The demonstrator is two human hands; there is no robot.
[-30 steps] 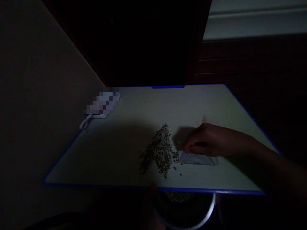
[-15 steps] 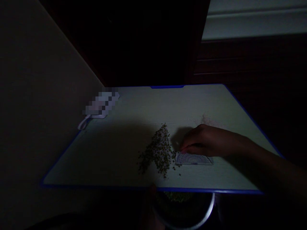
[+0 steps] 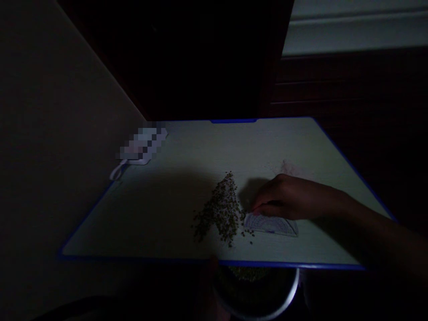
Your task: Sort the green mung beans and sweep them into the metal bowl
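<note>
Head view: right of centre, our right hand (image 3: 284,197) is pinching a protractor (image 3: 271,225), its print illegible, beside grains (image 3: 224,207); bottom centre, our left hand (image 3: 211,276) is showing beside a bowl (image 3: 291,296), grip too dark to tell.

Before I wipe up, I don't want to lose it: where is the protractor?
In the head view, the protractor is right of centre, at the board, pinched in the right hand, just right of the grains.
</note>
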